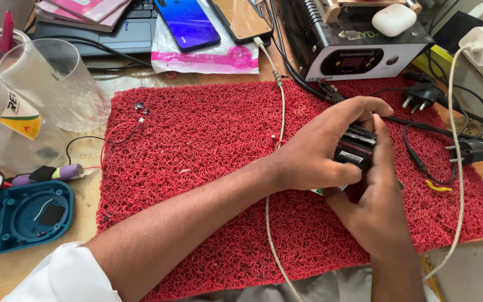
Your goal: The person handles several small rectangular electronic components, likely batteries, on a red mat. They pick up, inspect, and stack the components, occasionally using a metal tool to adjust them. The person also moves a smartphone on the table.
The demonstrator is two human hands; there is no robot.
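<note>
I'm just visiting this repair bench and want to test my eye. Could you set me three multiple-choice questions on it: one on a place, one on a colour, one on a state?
1. Where does the teal plastic shell lie?
A. on the wooden table left of the mat
B. in the middle of the mat
C. on top of the black box

2. What colour is the mesh mat?
A. green
B. red
C. grey

3. How is the small black device held?
A. lying loose on the mat
B. in the left hand only
C. between both hands

Answers:
1 A, it sits on bare wood at the lower left.
2 B, the mat is red throughout.
3 C, the left hand and right hand both close on it above the mat.
</note>
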